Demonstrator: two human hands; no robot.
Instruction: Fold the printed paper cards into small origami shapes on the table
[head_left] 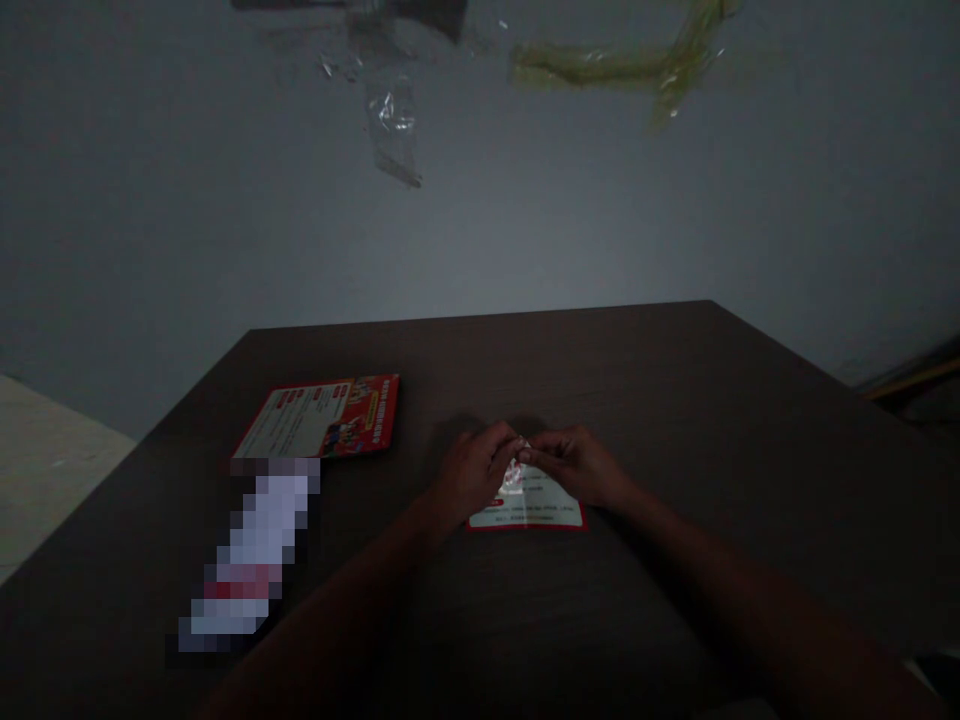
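A glossy white sheet with a red border and printed text [529,512] lies on the table in front of me. Over its upper left part, my left hand [480,465] is closed, fingertips pinching at the sheet's top area. From the other side my right hand [577,465] is closed too, its thumb and fingers meeting the left ones. A bright glare shows on the glossy surface just below the fingertips. The sheet's upper edge is hidden under both hands, and the exact spot they pinch is too dark to make out.
A stack of red-and-white printed sheets [315,418] lies at the left of the dark table [480,370]. Nearer me is a pixelated bright oblong [255,545]. Behind the table stands a grey wall [480,240] with clear and yellow tape [592,65] stuck on it.
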